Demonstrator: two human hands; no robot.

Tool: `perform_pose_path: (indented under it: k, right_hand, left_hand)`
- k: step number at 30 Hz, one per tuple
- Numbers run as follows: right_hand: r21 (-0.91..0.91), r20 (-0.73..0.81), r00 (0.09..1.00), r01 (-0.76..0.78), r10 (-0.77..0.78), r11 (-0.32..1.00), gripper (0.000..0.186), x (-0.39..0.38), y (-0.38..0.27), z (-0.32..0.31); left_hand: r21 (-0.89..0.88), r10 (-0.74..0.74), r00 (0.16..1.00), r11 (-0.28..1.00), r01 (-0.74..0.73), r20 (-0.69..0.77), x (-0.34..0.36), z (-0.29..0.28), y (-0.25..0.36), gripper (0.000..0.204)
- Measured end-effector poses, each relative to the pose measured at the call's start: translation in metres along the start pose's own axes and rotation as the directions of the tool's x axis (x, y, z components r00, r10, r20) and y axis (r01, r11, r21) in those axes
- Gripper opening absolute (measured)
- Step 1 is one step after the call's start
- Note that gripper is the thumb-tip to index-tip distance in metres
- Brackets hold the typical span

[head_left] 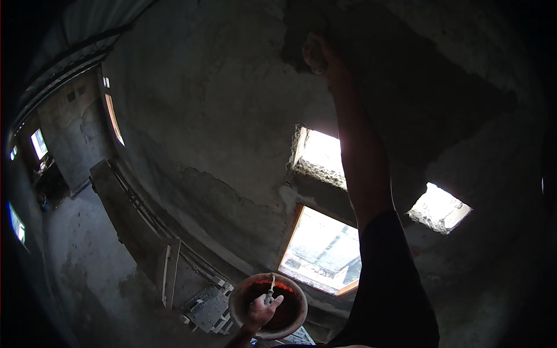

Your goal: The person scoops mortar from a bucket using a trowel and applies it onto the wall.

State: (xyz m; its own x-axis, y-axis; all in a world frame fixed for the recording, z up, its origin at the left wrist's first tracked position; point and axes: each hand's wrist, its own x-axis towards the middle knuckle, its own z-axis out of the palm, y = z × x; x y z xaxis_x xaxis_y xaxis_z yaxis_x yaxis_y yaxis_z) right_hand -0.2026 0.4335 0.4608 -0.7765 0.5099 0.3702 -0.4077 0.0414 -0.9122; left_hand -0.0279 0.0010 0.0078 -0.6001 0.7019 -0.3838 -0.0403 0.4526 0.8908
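Low in the picture, my left hand is closed over a round bucket with a pale rim and a reddish inside. Its fingers grip the bucket's handle, a greyish cord-like piece running up to the far rim. What lies in the bucket is too dark to tell. My right arm reaches far up across the view. At its end my right hand is closed and pressed to the wall, at the edge of a dark, damp-looking patch. What it holds, if anything, is lost in shadow.
The rough plastered wall has two bright openings and a wood-framed window. To the left, long boards run along the wall's foot above a grey floor. A grey slab-like stack stands beside the bucket.
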Motion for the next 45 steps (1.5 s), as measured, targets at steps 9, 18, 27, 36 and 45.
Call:
perform_pose_path:
  k: [9, 18, 27, 36, 45]
  right_hand:
    - [-0.054, -0.041, 0.993, 0.107, -0.11, 0.993, 0.033, -0.055, 0.037, 0.007]
    - [-0.591, -0.153, 0.967, 0.074, -0.202, 0.803, 0.048, -0.067, 0.04, 0.022]
    - [-0.978, 0.185, 0.835, 0.21, -0.518, -0.01, 0.05, 0.013, -0.015, 0.008]
    - [-0.984, 0.176, 0.85, 0.14, -0.497, -0.109, 0.047, -0.019, -0.044, -0.007]
    - [-0.982, 0.189, 0.759, 0.163, -0.623, -0.1, 0.048, -0.039, -0.041, -0.049]
  left_hand:
    - [-0.002, 0.058, 0.997, 0.998, -0.058, 0.06, -0.003, 0.005, 0.012, 0.047]
    - [-0.032, -0.014, 0.999, 0.999, 0.016, 0.052, -0.01, -0.006, 0.008, 0.048]
    - [-0.015, -0.072, 0.997, 0.997, 0.071, -0.028, -0.005, -0.009, -0.016, 0.047]
    - [0.016, 0.005, 1.0, 1.0, -0.005, -0.009, -0.001, -0.009, 0.002, 0.046]
    - [0.03, 0.01, 0.996, 0.999, -0.012, 0.093, -0.002, -0.005, 0.006, 0.048]
